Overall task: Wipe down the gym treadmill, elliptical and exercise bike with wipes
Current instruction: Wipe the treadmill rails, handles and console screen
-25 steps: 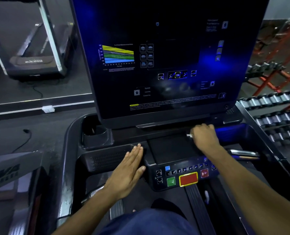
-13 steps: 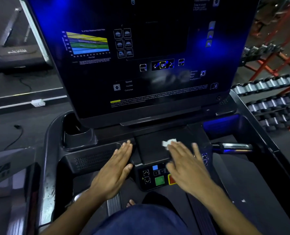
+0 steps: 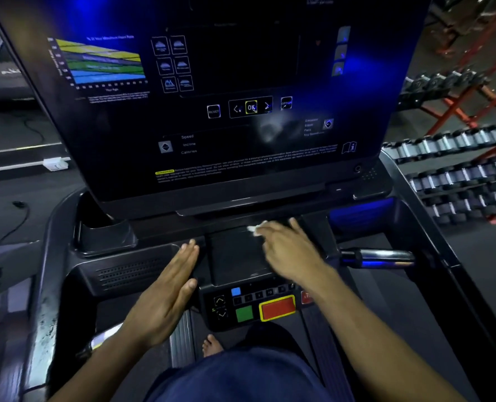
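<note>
Here, from the head camera, the right hand [image 3: 291, 252] presses a white wipe [image 3: 256, 228] onto the dark flat panel [image 3: 236, 256] of the treadmill console [image 3: 119, 274], its fingers [image 3: 272, 227] spread fairly straight over the wipe, whose edge peeks out past the fingertips. The left hand [image 3: 165, 294] lies flat and open on the console's left side, just beside the panel, holding nothing. To wipe well, I would keep even pressure, overlap the strokes across the whole panel, then work down to the button strip [image 3: 258, 306], pressing lightly there so the red stop button [image 3: 277, 307] is not triggered.
</note>
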